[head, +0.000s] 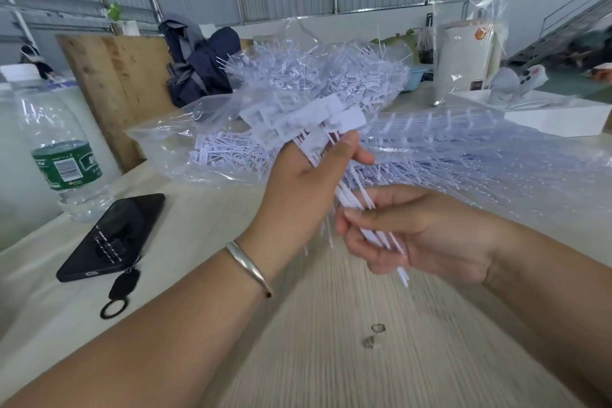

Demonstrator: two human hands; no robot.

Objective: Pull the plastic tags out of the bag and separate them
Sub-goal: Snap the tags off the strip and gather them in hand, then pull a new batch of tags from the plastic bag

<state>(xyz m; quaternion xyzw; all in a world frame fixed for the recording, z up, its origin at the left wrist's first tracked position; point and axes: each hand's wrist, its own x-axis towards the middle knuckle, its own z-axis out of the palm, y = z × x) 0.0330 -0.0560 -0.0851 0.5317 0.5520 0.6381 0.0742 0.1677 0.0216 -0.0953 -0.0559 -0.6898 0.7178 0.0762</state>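
Head view shows the left hand (314, 172) gripping a bundle of plastic tags (308, 124) by their flat heads above the table (298, 358), while the right hand (407, 235) pinches several tails, apparently pulling them apart. Separation looks barely begun: the bag (205, 146) toward the table's far edge holds many more tags.

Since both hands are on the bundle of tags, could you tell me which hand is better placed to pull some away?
Probably the right hand: it pinches a few thin tails, while the left hand grips the bundle of tags below its flat heads.
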